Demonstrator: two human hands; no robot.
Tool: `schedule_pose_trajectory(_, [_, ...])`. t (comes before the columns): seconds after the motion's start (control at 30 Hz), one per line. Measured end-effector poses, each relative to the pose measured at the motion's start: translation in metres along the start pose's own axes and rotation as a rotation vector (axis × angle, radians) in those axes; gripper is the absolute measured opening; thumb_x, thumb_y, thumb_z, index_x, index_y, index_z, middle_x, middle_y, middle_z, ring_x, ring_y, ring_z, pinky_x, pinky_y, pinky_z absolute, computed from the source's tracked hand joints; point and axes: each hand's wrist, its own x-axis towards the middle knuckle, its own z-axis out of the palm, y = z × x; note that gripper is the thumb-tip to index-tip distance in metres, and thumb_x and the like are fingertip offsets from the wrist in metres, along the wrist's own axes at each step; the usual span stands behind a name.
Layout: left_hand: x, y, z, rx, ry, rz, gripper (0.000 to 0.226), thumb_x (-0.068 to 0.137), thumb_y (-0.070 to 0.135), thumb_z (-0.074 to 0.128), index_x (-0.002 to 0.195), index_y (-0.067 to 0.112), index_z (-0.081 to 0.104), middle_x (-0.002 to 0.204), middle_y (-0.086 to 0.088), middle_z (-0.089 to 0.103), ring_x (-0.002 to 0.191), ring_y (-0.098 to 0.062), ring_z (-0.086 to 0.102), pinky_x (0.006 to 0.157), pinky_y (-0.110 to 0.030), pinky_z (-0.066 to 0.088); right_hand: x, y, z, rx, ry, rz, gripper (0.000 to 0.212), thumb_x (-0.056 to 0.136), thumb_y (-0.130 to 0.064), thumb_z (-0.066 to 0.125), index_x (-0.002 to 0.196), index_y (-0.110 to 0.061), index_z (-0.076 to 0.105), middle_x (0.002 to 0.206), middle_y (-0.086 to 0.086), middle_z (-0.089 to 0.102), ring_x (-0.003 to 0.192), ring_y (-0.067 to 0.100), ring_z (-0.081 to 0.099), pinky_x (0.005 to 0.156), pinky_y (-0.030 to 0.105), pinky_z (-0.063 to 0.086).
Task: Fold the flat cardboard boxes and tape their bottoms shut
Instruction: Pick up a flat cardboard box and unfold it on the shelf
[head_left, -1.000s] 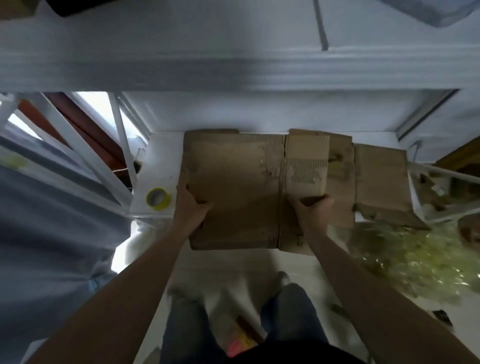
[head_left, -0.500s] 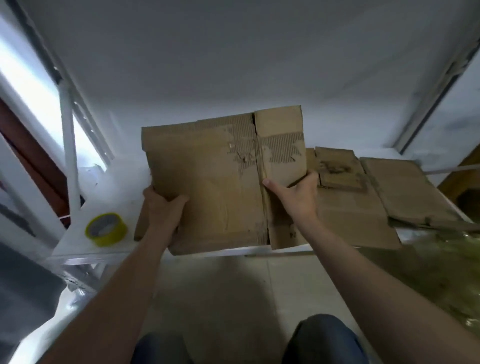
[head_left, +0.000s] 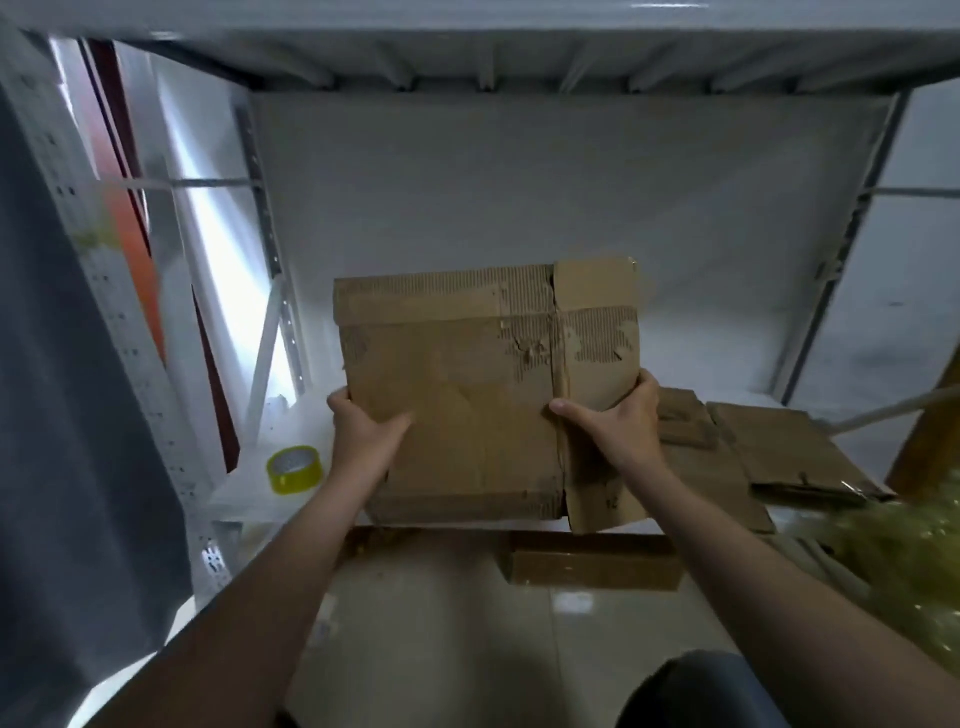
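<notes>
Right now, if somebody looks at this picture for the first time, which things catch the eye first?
First the worn flat cardboard box in the middle, gripped at its left edge by the left hand and at its right edge by the right hand. Then the yellow tape roll on the white shelf at the left, and more flat cardboard lying at the right.

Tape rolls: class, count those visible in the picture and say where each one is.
1. The yellow tape roll lies on the white shelf, just left of the left hand gripping the cardboard box. More could be hidden behind that box.
</notes>
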Motion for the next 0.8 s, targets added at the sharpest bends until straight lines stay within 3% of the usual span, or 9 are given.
schedule_pose_trajectory(0.1, [-0.001, 0.002, -0.009, 0.009, -0.016, -0.036, 0.079, 0.079, 0.019, 0.080, 0.139, 0.015, 0.029, 0.137, -0.009, 0.048, 0.115, -0.023, 0.055, 0.091, -0.033, 0.047, -0.009, -0.007, 0.000, 0.002, -0.063, -0.040, 0.139, 0.038, -0.074, 0.088, 0.150, -0.027, 0.020, 0.149, 0.001, 0.033, 0.139, 0.025, 0.035, 0.112, 0.057, 0.040])
schedule_pose_trajectory(0.23, [0.031, -0.005, -0.009, 0.008, -0.070, -0.040, 0.080, 0.078, 0.021, 0.081, 0.138, 0.024, 0.028, 0.138, -0.007, 0.047, 0.117, -0.024, 0.056, 0.097, -0.038, 0.052, 0.009, -0.004, 0.022, 0.000, -0.116, -0.065, 0.138, 0.044, -0.066, 0.090, 0.153, -0.032, 0.014, 0.152, -0.001, 0.029, 0.141, 0.025, 0.031, 0.114, 0.059, 0.036])
schedule_pose_trajectory(0.5, [0.190, -0.050, 0.041, 0.075, -0.148, -0.017, 0.087, 0.082, 0.022, 0.081, 0.149, 0.024, 0.026, 0.143, 0.002, 0.044, 0.124, -0.024, 0.053, 0.103, -0.054, 0.050, 0.131, 0.030, 0.134, 0.028, -0.259, -0.099, 0.142, 0.047, -0.067, 0.087, 0.157, -0.039, 0.002, 0.151, -0.008, 0.027, 0.141, 0.023, 0.033, 0.113, 0.058, 0.037])
schedule_pose_trajectory(0.63, [0.248, -0.068, 0.065, 0.023, -0.182, -0.001, 0.090, 0.084, 0.019, 0.081, 0.152, 0.022, 0.023, 0.127, 0.016, 0.044, 0.113, -0.013, 0.055, 0.101, -0.049, 0.053, 0.165, 0.048, 0.186, 0.083, -0.257, -0.118, 0.137, 0.052, -0.065, 0.085, 0.157, -0.043, 0.000, 0.151, -0.019, 0.023, 0.141, 0.015, 0.030, 0.116, 0.050, 0.036])
schedule_pose_trajectory(0.73, [0.271, -0.075, 0.078, 0.004, -0.200, -0.012, 0.081, 0.087, 0.026, 0.080, 0.151, 0.023, 0.031, 0.113, 0.026, 0.048, 0.099, 0.002, 0.056, 0.085, -0.032, 0.056, 0.170, 0.059, 0.223, 0.069, -0.197, -0.109, 0.133, 0.054, -0.067, 0.082, 0.156, -0.044, -0.001, 0.146, -0.021, 0.024, 0.142, 0.016, 0.027, 0.115, 0.046, 0.036])
schedule_pose_trajectory(0.8, [0.277, -0.073, 0.082, -0.011, -0.231, -0.030, 0.066, 0.090, 0.031, 0.075, 0.146, 0.021, 0.042, 0.118, 0.017, 0.059, 0.106, -0.007, 0.062, 0.082, -0.032, 0.058, 0.162, 0.064, 0.247, 0.078, -0.180, -0.097, 0.133, 0.056, -0.065, 0.084, 0.156, -0.043, 0.000, 0.144, -0.021, 0.024, 0.142, 0.015, 0.025, 0.113, 0.044, 0.036])
